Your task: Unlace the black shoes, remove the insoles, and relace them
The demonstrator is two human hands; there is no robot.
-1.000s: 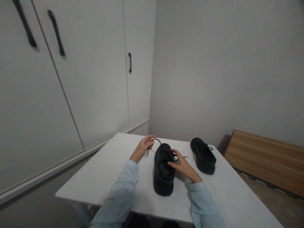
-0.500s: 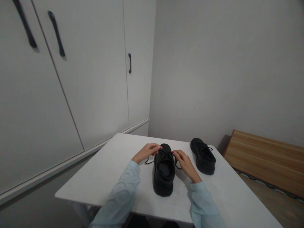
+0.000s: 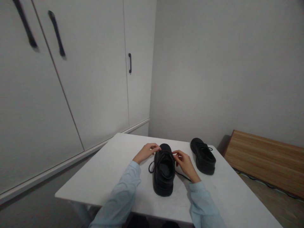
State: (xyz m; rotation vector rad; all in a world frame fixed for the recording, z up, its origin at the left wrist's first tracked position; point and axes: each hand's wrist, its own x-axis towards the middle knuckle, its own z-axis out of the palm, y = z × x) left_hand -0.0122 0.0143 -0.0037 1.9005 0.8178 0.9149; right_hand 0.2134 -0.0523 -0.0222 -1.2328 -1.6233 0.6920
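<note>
A black lace-up shoe (image 3: 163, 183) stands on the white table between my hands, toe pointing away and heel toward me. My left hand (image 3: 147, 151) is at its front left, fingers bent together at the upper near the toe; what they pinch is too small to make out. At the right edge of the lacing, my right hand (image 3: 183, 160) has its thumb and index fingertips pinched on the black shoelace (image 3: 182, 176). Part of that lace trails on the table under my right wrist. Another piece curls out on the shoe's left side.
A second black shoe (image 3: 206, 161), laces tied, stands at the table's right back. The white table (image 3: 99, 180) reaches toward the grey wall. White cupboard doors (image 3: 95, 79) with dark handles rise on the left. A wood-grain panel (image 3: 266, 158) sits at the right.
The lace on the left has gone from lying outward to a curl close against the shoe. On the right, the lace now stretches toward my wrist. Both hands have shifted only slightly.
</note>
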